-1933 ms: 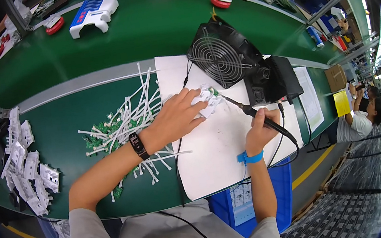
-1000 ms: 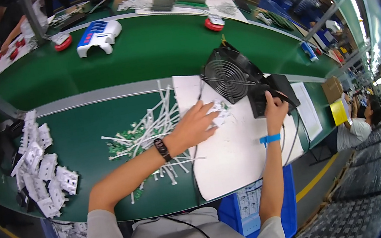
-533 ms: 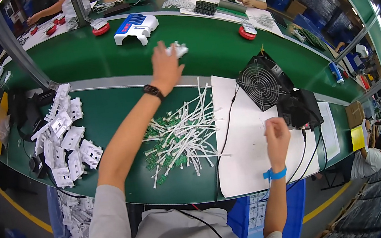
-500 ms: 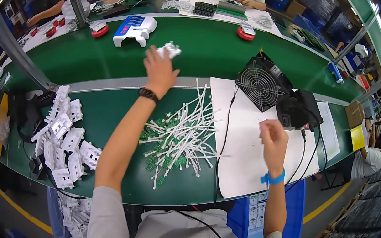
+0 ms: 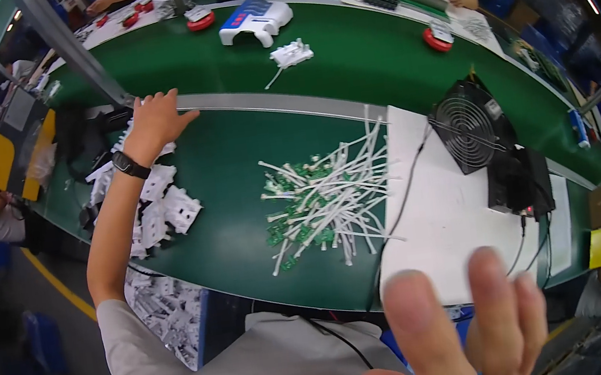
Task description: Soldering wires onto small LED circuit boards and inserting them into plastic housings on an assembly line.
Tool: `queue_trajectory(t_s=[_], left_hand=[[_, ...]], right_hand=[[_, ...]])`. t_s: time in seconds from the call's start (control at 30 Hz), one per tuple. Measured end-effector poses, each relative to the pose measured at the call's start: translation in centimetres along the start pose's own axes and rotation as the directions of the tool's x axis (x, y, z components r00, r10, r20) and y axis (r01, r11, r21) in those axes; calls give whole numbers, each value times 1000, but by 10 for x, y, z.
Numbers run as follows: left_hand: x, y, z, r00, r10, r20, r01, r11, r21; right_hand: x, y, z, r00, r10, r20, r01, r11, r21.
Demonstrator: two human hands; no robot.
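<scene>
My left hand (image 5: 156,124) is stretched out over the far end of a heap of white plastic parts (image 5: 182,209), its fingers apart and nothing in them. Large and blurred at the lower right, my right hand (image 5: 449,335) is raised near the camera, fingers spread and empty. On the green conveyor belt (image 5: 368,65) beyond the bench lies a single white plastic part (image 5: 291,53) with a short white cable trailing from it. A pile of white cables with small green circuit boards (image 5: 325,203) rests on the bench between my hands.
A black fan (image 5: 471,131) and a black box with leads stand right, beside white paper (image 5: 427,224). The belt carries a white and blue plastic housing (image 5: 256,22) and red round pieces (image 5: 201,20). A bin of white parts (image 5: 169,311) is below the bench. Co-workers sit across.
My left hand has let go of the white part on the belt and moved back left to the heap. My right hand has come up close to the camera. The view has shifted.
</scene>
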State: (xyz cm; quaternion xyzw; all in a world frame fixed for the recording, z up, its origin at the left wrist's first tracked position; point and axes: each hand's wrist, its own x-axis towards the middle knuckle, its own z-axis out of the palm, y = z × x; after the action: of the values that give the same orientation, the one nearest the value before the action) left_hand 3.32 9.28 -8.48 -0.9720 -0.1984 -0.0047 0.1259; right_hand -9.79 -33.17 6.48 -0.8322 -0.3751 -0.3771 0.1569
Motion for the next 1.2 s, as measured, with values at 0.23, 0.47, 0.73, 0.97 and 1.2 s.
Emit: queue_trajectory(t_s=[0.23, 0.47, 0.73, 0.97, 1.2], left_hand=[[-27, -41, -3, 979, 4, 204, 53, 961, -273], [-31, -94, 50, 999, 49, -4, -49, 986, -158], [-19, -70, 39, 999, -26, -45, 21, 993, -114], [-13, -91, 56, 997, 82, -14, -83, 992, -96], [-15, -64, 42, 966, 218, -138, -251, 915, -316]], right_hand=[[81, 7, 86, 1000, -3, -15, 8, 935, 354], [91, 4, 95, 999, -35, 2, 28, 823, 568], [-4, 43, 278, 879, -161, 448, -44, 910, 413], [-17, 49, 291, 742, -146, 654, -224, 866, 447], [-20, 68, 285, 789, -67, 610, -463, 588, 664]])
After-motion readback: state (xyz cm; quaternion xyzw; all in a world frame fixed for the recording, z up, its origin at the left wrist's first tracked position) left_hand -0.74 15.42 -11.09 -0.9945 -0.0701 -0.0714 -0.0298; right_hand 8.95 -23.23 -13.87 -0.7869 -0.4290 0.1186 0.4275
